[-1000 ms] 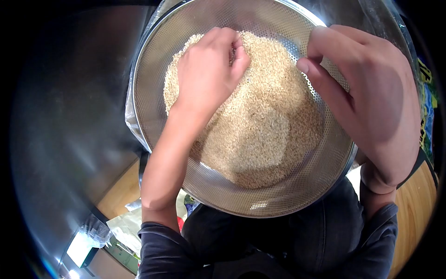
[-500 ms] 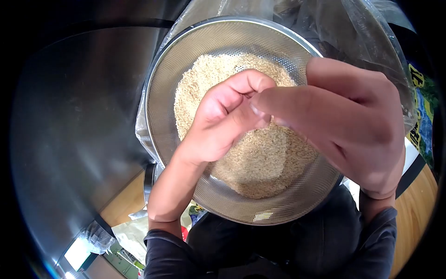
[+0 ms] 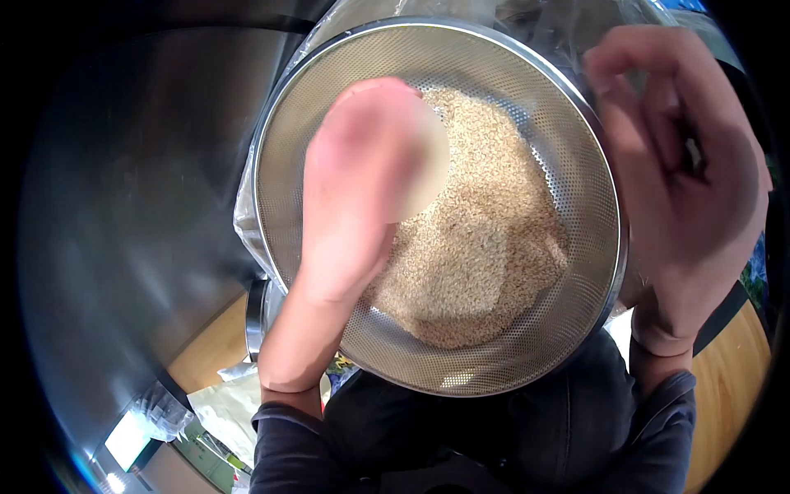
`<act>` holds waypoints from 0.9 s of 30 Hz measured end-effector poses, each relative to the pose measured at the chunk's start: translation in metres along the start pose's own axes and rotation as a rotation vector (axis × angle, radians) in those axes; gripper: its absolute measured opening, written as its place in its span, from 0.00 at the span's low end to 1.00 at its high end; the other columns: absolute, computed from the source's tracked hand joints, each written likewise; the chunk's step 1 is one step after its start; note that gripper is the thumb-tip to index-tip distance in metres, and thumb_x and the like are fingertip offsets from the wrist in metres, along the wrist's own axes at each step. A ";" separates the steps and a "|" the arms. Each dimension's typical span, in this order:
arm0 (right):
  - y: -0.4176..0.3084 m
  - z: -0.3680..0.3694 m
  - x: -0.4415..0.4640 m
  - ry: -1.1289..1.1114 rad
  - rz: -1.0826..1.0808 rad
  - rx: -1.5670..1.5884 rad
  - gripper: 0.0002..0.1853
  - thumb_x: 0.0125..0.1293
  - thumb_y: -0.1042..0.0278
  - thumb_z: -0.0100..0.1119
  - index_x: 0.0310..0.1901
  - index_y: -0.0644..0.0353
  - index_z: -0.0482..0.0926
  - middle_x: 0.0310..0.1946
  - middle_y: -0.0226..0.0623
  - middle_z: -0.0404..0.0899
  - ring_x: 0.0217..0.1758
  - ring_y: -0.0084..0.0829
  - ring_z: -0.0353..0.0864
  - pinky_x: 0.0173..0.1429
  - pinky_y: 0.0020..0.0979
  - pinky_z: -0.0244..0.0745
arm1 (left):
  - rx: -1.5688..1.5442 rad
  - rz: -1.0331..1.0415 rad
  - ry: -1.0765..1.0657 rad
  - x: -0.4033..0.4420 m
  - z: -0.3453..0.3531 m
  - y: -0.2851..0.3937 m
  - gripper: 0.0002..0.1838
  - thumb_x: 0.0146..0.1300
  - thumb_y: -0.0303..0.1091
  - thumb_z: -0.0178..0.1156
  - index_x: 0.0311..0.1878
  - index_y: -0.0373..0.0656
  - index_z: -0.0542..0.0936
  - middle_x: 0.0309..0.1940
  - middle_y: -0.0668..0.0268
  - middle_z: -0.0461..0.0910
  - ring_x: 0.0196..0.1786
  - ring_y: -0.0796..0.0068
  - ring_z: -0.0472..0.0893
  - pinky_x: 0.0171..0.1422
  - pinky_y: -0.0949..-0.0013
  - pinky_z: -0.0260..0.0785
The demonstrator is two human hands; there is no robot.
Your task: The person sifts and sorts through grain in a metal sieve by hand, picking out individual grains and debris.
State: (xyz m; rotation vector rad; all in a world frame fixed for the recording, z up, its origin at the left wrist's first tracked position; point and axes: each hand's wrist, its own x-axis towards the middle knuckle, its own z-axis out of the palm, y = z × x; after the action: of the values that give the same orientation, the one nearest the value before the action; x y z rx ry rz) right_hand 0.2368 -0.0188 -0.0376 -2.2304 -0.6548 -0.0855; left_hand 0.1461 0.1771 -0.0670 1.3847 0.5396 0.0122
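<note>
A round metal mesh sieve [image 3: 605, 214] holds a heap of small tan grains, which look like rice [image 3: 494, 198]. My left hand [image 3: 354, 156] is above the left part of the heap. Motion smears its fingers, so their pose and anything in them cannot be made out. A pale blur borders its right side. Past the sieve's right rim, my right hand [image 3: 687, 140] is raised with its fingers curled and the index finger bent toward the thumb. Whatever may be between those fingertips is too small or hidden to name.
Clear plastic [image 3: 543, 20] lies behind and around the sieve. The sieve sits above my dark-clothed lap [image 3: 527, 428]. A dark glossy surface [image 3: 140, 206] fills the left side. Wooden surfaces [image 3: 732, 379] show at lower right and lower left.
My hands met at the fingertips above the grains earlier; now they are apart. The left has moved left and the right has moved up and right, beyond the rim.
</note>
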 end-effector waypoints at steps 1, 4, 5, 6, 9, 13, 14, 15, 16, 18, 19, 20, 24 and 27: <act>0.002 0.003 0.001 0.036 0.010 0.000 0.08 0.63 0.83 0.62 0.42 0.61 0.85 0.23 0.21 0.60 0.25 0.13 0.55 0.30 0.20 0.51 | 0.098 0.011 0.069 0.004 -0.005 -0.004 0.07 0.77 0.33 0.57 0.51 0.42 0.79 0.29 0.77 0.71 0.28 0.86 0.65 0.35 0.76 0.62; 0.012 0.007 -0.002 0.032 -0.084 -0.019 0.08 0.64 0.84 0.62 0.42 0.63 0.85 0.23 0.20 0.62 0.25 0.13 0.54 0.30 0.20 0.51 | 0.439 0.002 0.058 0.006 -0.013 -0.016 0.07 0.73 0.29 0.61 0.49 0.39 0.82 0.30 0.76 0.75 0.28 0.89 0.67 0.33 0.80 0.60; 0.014 0.008 -0.003 0.035 -0.114 -0.025 0.08 0.64 0.84 0.62 0.42 0.64 0.85 0.23 0.20 0.63 0.25 0.14 0.54 0.30 0.20 0.52 | 0.611 0.012 0.011 0.006 -0.014 -0.022 0.06 0.71 0.28 0.62 0.47 0.37 0.83 0.29 0.76 0.75 0.27 0.90 0.67 0.31 0.81 0.60; 0.013 0.009 -0.003 -0.012 -0.162 -0.006 0.07 0.64 0.84 0.62 0.41 0.64 0.85 0.23 0.21 0.66 0.24 0.14 0.55 0.29 0.21 0.52 | 0.751 0.130 0.003 0.007 -0.017 -0.030 0.07 0.70 0.26 0.63 0.49 0.39 0.85 0.31 0.77 0.75 0.28 0.89 0.66 0.32 0.81 0.58; 0.011 0.010 -0.003 -0.150 -0.208 0.048 0.06 0.64 0.84 0.63 0.40 0.65 0.85 0.25 0.24 0.74 0.22 0.16 0.55 0.28 0.23 0.53 | 1.031 0.361 0.016 0.013 -0.018 -0.040 0.08 0.67 0.26 0.66 0.48 0.39 0.85 0.29 0.75 0.75 0.27 0.87 0.66 0.30 0.79 0.59; 0.013 0.009 -0.001 -0.293 -0.263 0.001 0.06 0.65 0.84 0.63 0.40 0.65 0.85 0.29 0.29 0.81 0.21 0.16 0.56 0.27 0.23 0.55 | 1.094 0.487 0.002 0.023 -0.018 -0.046 0.07 0.64 0.27 0.68 0.45 0.40 0.86 0.28 0.67 0.78 0.27 0.79 0.74 0.32 0.73 0.67; 0.015 0.010 -0.002 -0.313 -0.283 -0.023 0.06 0.65 0.85 0.63 0.40 0.65 0.85 0.30 0.29 0.82 0.20 0.16 0.56 0.26 0.23 0.55 | 1.113 0.456 0.011 0.024 -0.016 -0.044 0.06 0.64 0.27 0.68 0.43 0.40 0.86 0.29 0.65 0.79 0.28 0.76 0.76 0.34 0.72 0.69; 0.019 0.013 -0.003 -0.289 -0.287 0.049 0.06 0.65 0.85 0.64 0.41 0.65 0.85 0.31 0.31 0.83 0.20 0.16 0.56 0.26 0.23 0.56 | 1.112 0.450 0.012 0.026 -0.017 -0.047 0.06 0.64 0.27 0.68 0.43 0.40 0.86 0.29 0.65 0.79 0.28 0.76 0.76 0.34 0.72 0.69; 0.020 0.014 -0.003 -0.278 -0.289 0.086 0.06 0.65 0.85 0.64 0.41 0.65 0.85 0.32 0.31 0.84 0.20 0.15 0.56 0.26 0.23 0.56 | 1.127 0.490 0.002 0.030 -0.019 -0.050 0.06 0.63 0.27 0.68 0.43 0.40 0.86 0.29 0.65 0.79 0.28 0.76 0.76 0.34 0.72 0.70; 0.021 0.016 -0.002 -0.260 -0.315 0.116 0.06 0.65 0.84 0.65 0.41 0.64 0.85 0.33 0.32 0.86 0.20 0.14 0.58 0.26 0.22 0.56 | 1.141 0.527 -0.007 0.032 -0.021 -0.052 0.06 0.63 0.27 0.68 0.43 0.41 0.86 0.28 0.65 0.79 0.28 0.76 0.76 0.34 0.72 0.70; 0.022 0.017 -0.002 -0.257 -0.326 0.113 0.06 0.65 0.84 0.65 0.41 0.64 0.85 0.33 0.32 0.86 0.20 0.14 0.59 0.25 0.21 0.56 | 1.169 0.507 0.038 0.032 -0.021 -0.052 0.06 0.62 0.27 0.68 0.42 0.41 0.85 0.28 0.64 0.79 0.27 0.76 0.76 0.34 0.72 0.70; 0.022 0.018 -0.002 -0.255 -0.337 0.110 0.06 0.65 0.84 0.65 0.41 0.64 0.85 0.33 0.32 0.86 0.20 0.14 0.59 0.25 0.21 0.56 | 1.197 0.486 0.081 0.033 -0.020 -0.051 0.06 0.62 0.27 0.67 0.42 0.41 0.85 0.28 0.64 0.79 0.27 0.77 0.77 0.34 0.72 0.71; 0.028 0.022 -0.008 -0.190 -0.333 0.082 0.06 0.66 0.84 0.65 0.42 0.64 0.85 0.33 0.32 0.87 0.19 0.12 0.62 0.24 0.19 0.56 | 1.156 0.447 0.061 0.031 -0.017 -0.041 0.04 0.59 0.26 0.65 0.37 0.42 0.82 0.31 0.57 0.81 0.34 0.58 0.82 0.39 0.59 0.75; 0.026 0.019 -0.007 -0.210 -0.331 0.066 0.07 0.66 0.83 0.65 0.43 0.64 0.85 0.34 0.32 0.87 0.18 0.11 0.63 0.23 0.18 0.55 | 1.055 0.555 0.018 0.032 -0.015 -0.046 0.05 0.57 0.23 0.66 0.37 0.40 0.81 0.26 0.58 0.79 0.29 0.61 0.80 0.36 0.63 0.73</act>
State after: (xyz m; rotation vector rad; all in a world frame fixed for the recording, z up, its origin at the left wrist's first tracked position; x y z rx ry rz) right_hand 0.2409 -0.0224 -0.0700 -2.0661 -1.1224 0.0053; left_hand 0.1549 0.1918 -0.1230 2.5353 0.1267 0.2139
